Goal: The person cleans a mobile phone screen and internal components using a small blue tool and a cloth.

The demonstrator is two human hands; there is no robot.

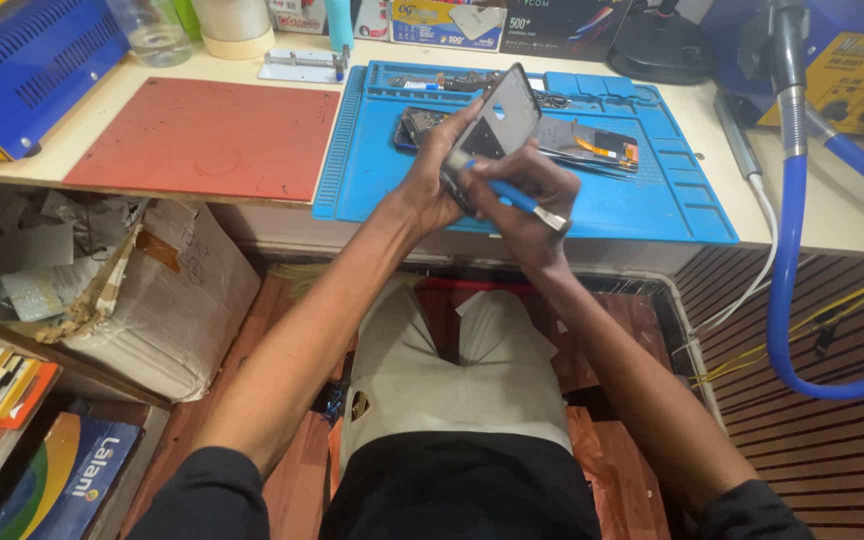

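My left hand grips a dark phone frame and holds it tilted up over the blue work mat. My right hand holds a blue-handled tool with a metal end, its tip against the lower edge of the frame. Behind the frame, on the mat, lie a phone screen with an orange flex cable and other dark phone parts. Both forearms reach up from my lap.
A red rubber mat lies left of the blue one. A blue machine stands at far left, a yellow-blue station with a blue hose at right. Boxes and bottles line the back; a cardboard box sits below the bench.
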